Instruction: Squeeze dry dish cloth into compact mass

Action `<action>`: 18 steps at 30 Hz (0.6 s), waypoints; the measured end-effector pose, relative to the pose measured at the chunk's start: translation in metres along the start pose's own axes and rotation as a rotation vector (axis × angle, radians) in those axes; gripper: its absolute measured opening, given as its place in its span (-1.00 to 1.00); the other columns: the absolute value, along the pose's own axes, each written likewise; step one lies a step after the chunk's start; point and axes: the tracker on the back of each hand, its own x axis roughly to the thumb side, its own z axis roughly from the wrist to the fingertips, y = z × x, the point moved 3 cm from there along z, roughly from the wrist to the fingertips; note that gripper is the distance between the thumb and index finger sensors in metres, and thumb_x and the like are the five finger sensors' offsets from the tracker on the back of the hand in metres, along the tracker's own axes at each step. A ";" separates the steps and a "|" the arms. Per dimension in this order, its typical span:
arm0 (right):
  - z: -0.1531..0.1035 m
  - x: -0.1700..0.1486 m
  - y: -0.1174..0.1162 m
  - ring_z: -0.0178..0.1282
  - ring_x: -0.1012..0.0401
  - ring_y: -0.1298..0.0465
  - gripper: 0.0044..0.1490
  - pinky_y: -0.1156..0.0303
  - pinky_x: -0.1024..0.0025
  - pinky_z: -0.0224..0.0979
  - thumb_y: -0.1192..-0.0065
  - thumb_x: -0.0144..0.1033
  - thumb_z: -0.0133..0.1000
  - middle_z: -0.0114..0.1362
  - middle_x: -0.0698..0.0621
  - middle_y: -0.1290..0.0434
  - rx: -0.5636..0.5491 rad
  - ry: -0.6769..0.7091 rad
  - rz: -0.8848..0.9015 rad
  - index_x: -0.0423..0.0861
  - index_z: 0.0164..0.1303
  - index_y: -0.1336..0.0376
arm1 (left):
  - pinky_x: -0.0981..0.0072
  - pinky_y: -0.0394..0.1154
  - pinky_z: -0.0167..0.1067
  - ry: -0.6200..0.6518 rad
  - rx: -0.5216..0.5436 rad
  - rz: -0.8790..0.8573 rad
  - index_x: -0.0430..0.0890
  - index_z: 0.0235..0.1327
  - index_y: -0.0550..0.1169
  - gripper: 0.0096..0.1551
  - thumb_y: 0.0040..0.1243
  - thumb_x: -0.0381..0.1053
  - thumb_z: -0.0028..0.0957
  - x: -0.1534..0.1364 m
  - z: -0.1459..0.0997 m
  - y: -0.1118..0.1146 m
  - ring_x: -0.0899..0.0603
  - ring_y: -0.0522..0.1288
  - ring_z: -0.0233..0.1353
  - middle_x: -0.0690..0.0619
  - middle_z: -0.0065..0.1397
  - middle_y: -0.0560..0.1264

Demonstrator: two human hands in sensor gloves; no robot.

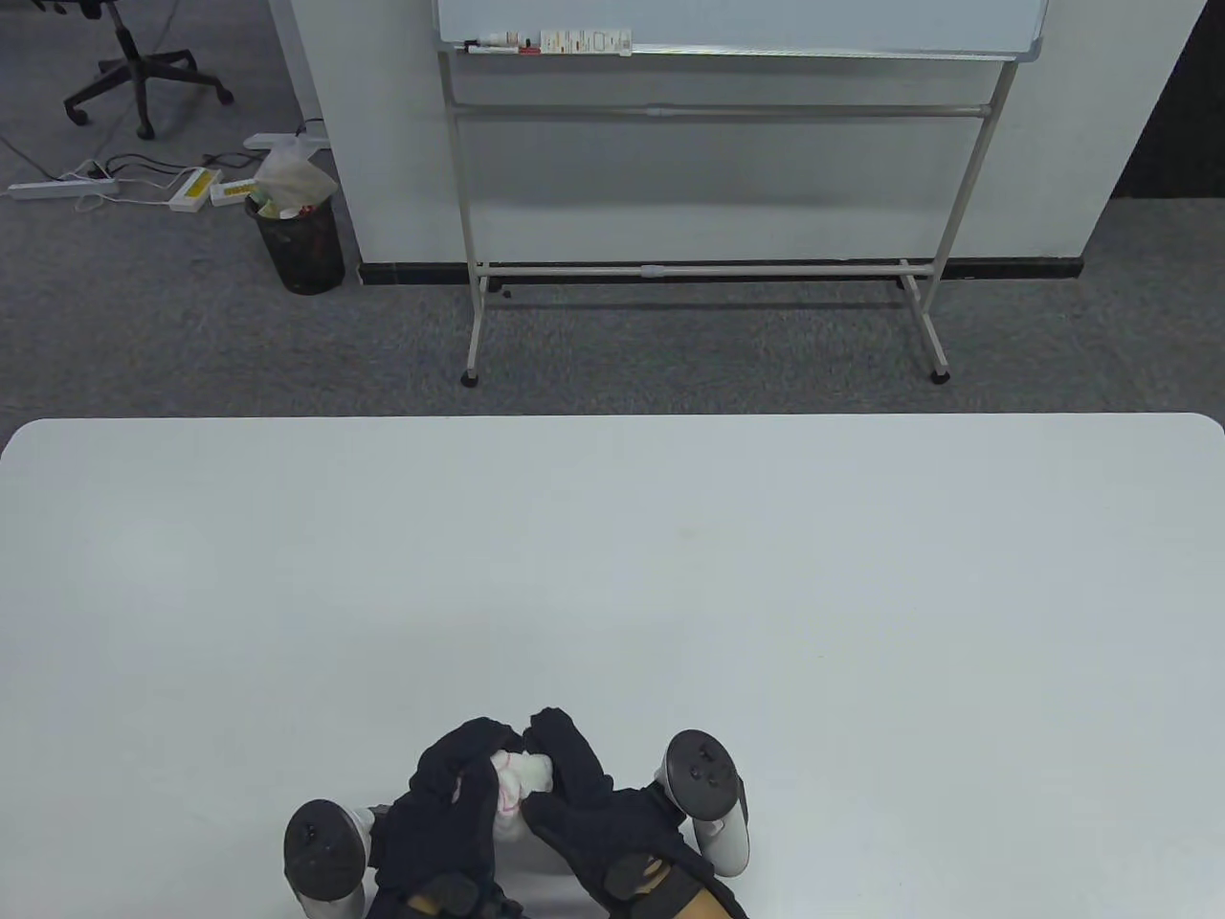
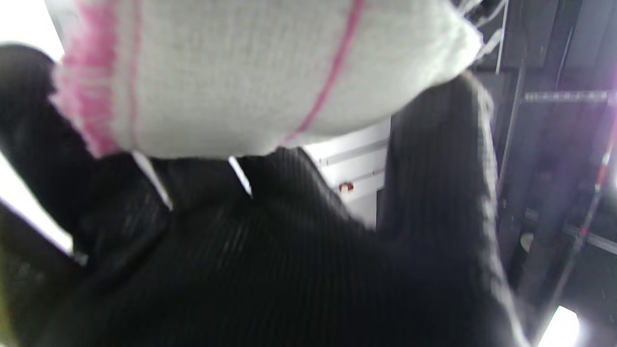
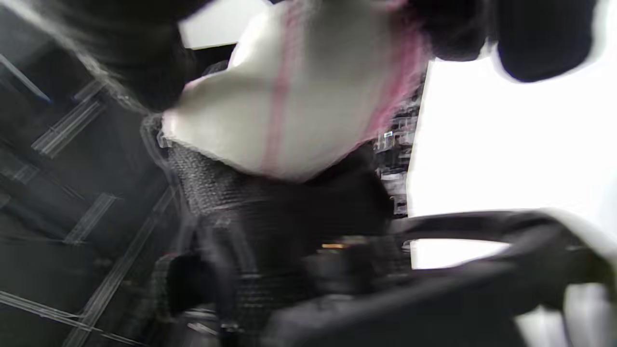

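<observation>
The dish cloth [image 1: 520, 780] is white with pink stripes, bunched into a small wad between both hands just above the table's near edge. My left hand [image 1: 450, 799] in a black glove grips it from the left, fingers curled over it. My right hand [image 1: 574, 790] grips it from the right, fingers curled over the far side. The cloth fills the top of the left wrist view [image 2: 260, 72], pressed against the black glove [image 2: 289, 260]. It also shows in the right wrist view [image 3: 299, 106], held against gloved fingers [image 3: 270, 202].
The white table [image 1: 612, 574] stretches out beyond the hands. A whiteboard on a stand [image 1: 708, 191] stands on the carpet past the table's far edge. A black waste bin [image 1: 297, 239] is at the far left.
</observation>
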 end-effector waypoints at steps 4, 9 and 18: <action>0.001 0.001 0.003 0.47 -0.38 -0.21 0.25 -0.37 -0.22 0.24 -0.10 0.41 0.11 0.58 -0.36 0.19 -0.025 0.011 0.012 -0.12 0.56 0.39 | -0.29 0.14 0.39 -0.034 -0.044 0.037 -0.02 0.38 0.16 -0.30 -0.13 0.37 0.15 -0.006 0.001 0.010 -0.43 0.16 0.48 -0.15 0.48 0.20; -0.002 0.015 0.009 0.27 -0.28 -0.38 -0.04 -0.44 -0.08 0.07 -0.23 0.13 0.16 0.49 -0.31 -0.03 -0.110 0.065 -0.043 -0.16 0.52 0.10 | -0.37 -0.09 0.42 -0.113 -0.095 0.027 0.00 0.47 -0.03 -0.21 -0.25 0.41 0.15 -0.015 -0.002 0.013 -0.46 -0.13 0.57 -0.16 0.61 -0.14; -0.011 0.054 0.007 0.20 -0.27 -0.39 -0.29 -0.39 -0.17 0.08 -0.32 -0.20 0.12 0.43 -0.27 -0.12 -0.304 0.321 -0.538 -0.17 0.37 -0.08 | -0.41 0.04 0.41 -0.214 -0.179 -0.264 -0.05 0.53 -0.15 -0.12 -0.33 0.45 0.18 -0.039 -0.001 0.014 -0.53 0.01 0.55 -0.24 0.64 -0.14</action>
